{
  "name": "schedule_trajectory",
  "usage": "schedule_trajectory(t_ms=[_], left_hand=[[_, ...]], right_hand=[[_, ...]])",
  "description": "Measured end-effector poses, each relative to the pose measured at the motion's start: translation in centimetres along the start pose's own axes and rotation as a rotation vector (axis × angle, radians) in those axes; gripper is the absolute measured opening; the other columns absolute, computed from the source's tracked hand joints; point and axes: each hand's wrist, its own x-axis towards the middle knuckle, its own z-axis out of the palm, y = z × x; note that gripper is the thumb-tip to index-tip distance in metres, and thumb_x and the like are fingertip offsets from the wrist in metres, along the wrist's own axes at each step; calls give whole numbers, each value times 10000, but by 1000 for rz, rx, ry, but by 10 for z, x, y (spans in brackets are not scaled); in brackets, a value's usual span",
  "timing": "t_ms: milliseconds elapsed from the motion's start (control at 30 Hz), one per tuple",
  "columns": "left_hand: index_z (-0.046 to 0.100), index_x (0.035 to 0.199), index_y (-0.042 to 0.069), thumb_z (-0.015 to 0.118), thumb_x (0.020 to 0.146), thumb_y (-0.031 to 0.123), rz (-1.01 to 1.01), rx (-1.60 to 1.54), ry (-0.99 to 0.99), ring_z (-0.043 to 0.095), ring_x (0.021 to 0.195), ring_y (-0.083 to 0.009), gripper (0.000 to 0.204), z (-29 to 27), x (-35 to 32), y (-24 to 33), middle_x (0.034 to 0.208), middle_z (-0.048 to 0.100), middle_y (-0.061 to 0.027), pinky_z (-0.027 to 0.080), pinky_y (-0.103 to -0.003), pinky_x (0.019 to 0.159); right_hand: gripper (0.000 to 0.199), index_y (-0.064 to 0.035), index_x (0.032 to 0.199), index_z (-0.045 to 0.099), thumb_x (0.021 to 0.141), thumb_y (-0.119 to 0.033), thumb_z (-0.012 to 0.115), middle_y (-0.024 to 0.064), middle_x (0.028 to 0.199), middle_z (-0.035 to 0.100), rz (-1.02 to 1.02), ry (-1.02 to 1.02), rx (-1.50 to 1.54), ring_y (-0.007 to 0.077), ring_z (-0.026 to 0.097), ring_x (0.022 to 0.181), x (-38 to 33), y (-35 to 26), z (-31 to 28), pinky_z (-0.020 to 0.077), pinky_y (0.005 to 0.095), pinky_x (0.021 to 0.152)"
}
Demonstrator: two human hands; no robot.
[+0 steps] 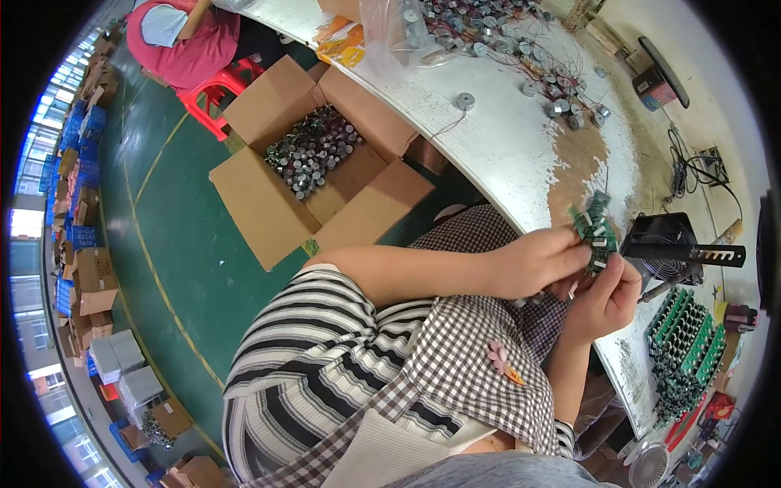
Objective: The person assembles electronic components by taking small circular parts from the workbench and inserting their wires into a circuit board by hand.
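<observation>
My left hand (537, 262) and my right hand (604, 299) are close together over the near edge of the white worktable (504, 146). Between them is a bunch of small green circuit boards (598, 232), fanned out above the fingers. The left fingers close on the bunch from its left side, and the right thumb and fingers pinch its lower end. A few small silver round parts (530, 300) show just below my left hand; whether they are joined to the boards I cannot tell. The fingers partly hide the boards' lower ends.
Wired silver motors (488, 37) are heaped across the far table, with one lone motor (464, 101) nearer. An open carton (268, 203) at left holds many more. At right are a black fan (663, 236) and stacked green board panels (687, 350). A person (183, 49) sits on a red stool (213, 102).
</observation>
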Motion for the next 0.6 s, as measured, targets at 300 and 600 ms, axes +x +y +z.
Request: schedule_trajectory(t_ms=[300,600], left_hand=[[595,1090,-7,509,832,81,-232,842,337,608,792,-197,286,-138,-93,53,934,653,-114,506,-350,715],[549,1133,-54,502,814,47,-740,1792,440,525,1052,-451,338,-340,-269,-52,1087,579,-280,446,-465,872]], right_hand=[[119,28,905,622,858,-81,635,96,657,622,-195,-325,-274,171,589,541,-18,21,-32,453,275,509],[174,-14,874,601,743,-46,711,72,648,574,-487,-228,-327,235,553,514,-9,22,-81,444,320,486]])
